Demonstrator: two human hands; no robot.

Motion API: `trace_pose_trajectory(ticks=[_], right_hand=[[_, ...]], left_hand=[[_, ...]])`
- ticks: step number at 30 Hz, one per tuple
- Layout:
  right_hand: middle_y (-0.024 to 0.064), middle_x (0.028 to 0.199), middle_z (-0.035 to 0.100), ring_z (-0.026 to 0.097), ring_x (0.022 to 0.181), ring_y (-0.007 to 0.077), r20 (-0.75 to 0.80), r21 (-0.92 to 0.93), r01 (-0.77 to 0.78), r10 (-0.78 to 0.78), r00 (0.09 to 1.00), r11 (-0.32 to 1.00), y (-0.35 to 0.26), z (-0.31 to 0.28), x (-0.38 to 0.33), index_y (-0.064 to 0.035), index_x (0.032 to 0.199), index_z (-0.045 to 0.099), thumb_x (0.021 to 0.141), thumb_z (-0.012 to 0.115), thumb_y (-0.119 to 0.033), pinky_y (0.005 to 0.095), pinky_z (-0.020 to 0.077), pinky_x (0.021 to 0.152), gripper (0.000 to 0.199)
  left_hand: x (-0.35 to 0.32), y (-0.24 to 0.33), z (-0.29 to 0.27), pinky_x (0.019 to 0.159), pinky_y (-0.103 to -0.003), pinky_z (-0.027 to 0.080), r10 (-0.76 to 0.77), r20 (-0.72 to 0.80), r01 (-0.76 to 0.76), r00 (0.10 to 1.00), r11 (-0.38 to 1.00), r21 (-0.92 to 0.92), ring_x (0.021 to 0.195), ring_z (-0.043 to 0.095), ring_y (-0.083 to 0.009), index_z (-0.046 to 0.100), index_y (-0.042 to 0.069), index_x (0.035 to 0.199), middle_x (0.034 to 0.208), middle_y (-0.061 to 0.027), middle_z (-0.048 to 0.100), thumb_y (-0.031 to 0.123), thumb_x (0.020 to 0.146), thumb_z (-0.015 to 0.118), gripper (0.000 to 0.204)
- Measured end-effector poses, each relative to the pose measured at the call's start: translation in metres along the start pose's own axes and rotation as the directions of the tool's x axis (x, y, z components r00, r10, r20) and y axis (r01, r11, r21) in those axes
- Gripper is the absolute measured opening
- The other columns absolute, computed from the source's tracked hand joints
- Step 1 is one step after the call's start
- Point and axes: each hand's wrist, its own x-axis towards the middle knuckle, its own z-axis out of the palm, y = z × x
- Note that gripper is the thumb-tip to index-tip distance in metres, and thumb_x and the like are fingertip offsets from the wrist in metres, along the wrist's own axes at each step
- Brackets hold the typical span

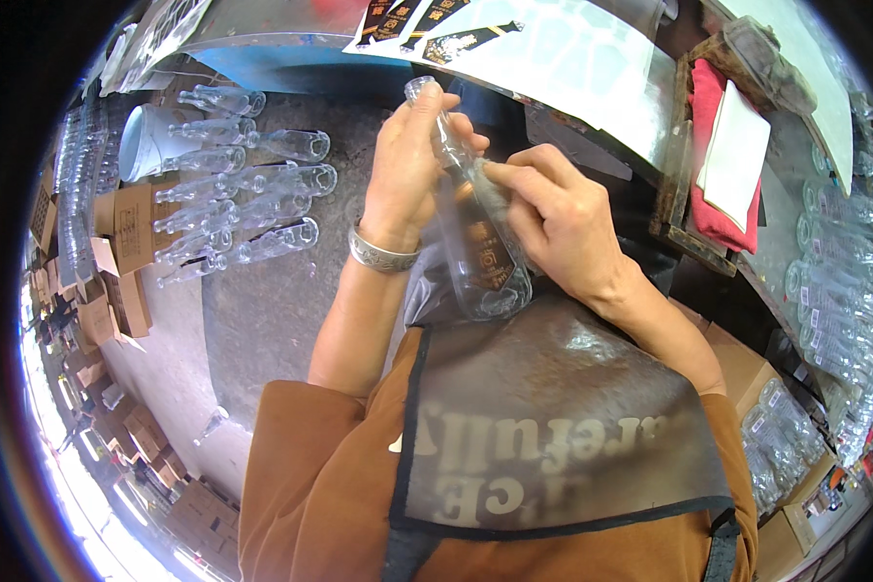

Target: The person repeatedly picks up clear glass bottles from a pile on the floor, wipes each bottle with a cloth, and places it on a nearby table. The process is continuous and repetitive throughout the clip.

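Note:
A clear glass bottle (502, 296) lies slanted in front of me, its mouth up and away and its base at my apron (563, 388). My left hand (403, 175) is closed round its neck. A black and gold label (487, 254) runs along the bottle's side. My right hand (577, 228) has its fingers bent in a pinch against the bottle's shoulder. Something small and pale shows at those fingertips, too unclear to name.
Ahead, a white worktop (582, 68) bears several dark labels (461, 44). A red cloth (723, 209) with white sheets (734, 160) lies at the right. Bottles (286, 181), a white bucket (141, 145) and cardboard boxes (126, 223) stand at the left; more bottles (829, 281) fill the far right.

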Motion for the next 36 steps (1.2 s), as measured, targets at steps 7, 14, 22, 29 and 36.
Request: trace_pose_trajectory(ticks=[7, 14, 22, 29, 36], right_hand=[[0.0153, 0.097, 0.066, 0.067, 0.079, 0.0279, -0.073, 0.045, -0.089, 0.092, 0.993, 0.995, 0.012, -0.027, -0.002, -0.0021, 0.110, 0.070, 0.083, 0.056, 0.004, 0.0341, 0.0550, 0.070, 0.031], [0.0133, 0.092, 0.066, 0.065, 0.076, 0.0235, -0.074, 0.056, -0.182, 0.186, 0.980, 0.982, 0.019, -0.036, -0.024, -0.0003, 0.105, 0.071, 0.083, 0.056, 0.007, 0.0307, 0.0513, 0.069, 0.028], [0.0151, 0.093, 0.067, 0.067, 0.078, 0.0248, -0.034, 0.062, -0.226, 0.228, 0.973, 0.972, 0.019, -0.037, -0.036, 0.0004, 0.105, 0.070, 0.083, 0.055, 0.004, 0.0333, 0.0545, 0.070, 0.027], [0.0147, 0.092, 0.065, 0.066, 0.079, 0.0302, -0.077, 0.186, -0.182, 0.199, 0.977, 0.966, 0.025, -0.059, -0.044, -0.0022, 0.102, 0.070, 0.083, 0.056, 0.000, 0.0384, 0.0556, 0.073, 0.023], [0.0118, 0.097, 0.062, 0.064, 0.081, 0.0265, -0.045, 0.497, -0.063, 0.098, 0.994, 0.865, 0.012, -0.114, -0.053, -0.0008, 0.112, 0.066, 0.088, 0.056, -0.001, 0.0331, 0.0512, 0.073, 0.026]], left_hand=[[0.011, 0.052, -0.060, 0.080, -0.034, 0.055, 0.456, -0.287, -0.379, 0.842, 0.880, 0.286, 0.083, 0.068, -0.0220, 0.058, -0.003, 0.113, 0.097, -0.0144, 0.070, 0.032, 0.104, 0.050, 0.037], [0.076, -0.026, -0.197, 0.073, -0.029, 0.047, 0.693, -0.258, -0.346, 0.674, 0.604, 0.718, 0.076, 0.056, -0.0116, 0.066, 0.002, 0.101, 0.094, -0.0055, 0.071, 0.028, 0.093, 0.071, 0.028], [0.087, -0.065, -0.234, 0.090, -0.034, 0.049, 0.711, -0.315, -0.224, 0.629, 0.554, 0.802, 0.095, 0.065, -0.0214, 0.068, 0.003, 0.103, 0.104, -0.0102, 0.071, 0.022, 0.092, 0.071, 0.022], [0.065, -0.042, -0.195, 0.107, -0.041, 0.042, 0.729, -0.336, 0.009, 0.596, 0.413, 0.911, 0.121, 0.056, -0.0313, 0.059, 0.001, 0.129, 0.129, -0.0169, 0.061, 0.018, 0.088, 0.074, 0.047], [0.065, 0.114, 0.038, 0.110, -0.041, 0.040, 0.959, 0.117, -0.748, 0.259, 0.122, 0.652, 0.128, 0.052, -0.0307, 0.045, -0.008, 0.138, 0.141, -0.0209, 0.051, 0.006, 0.098, 0.056, 0.044]])
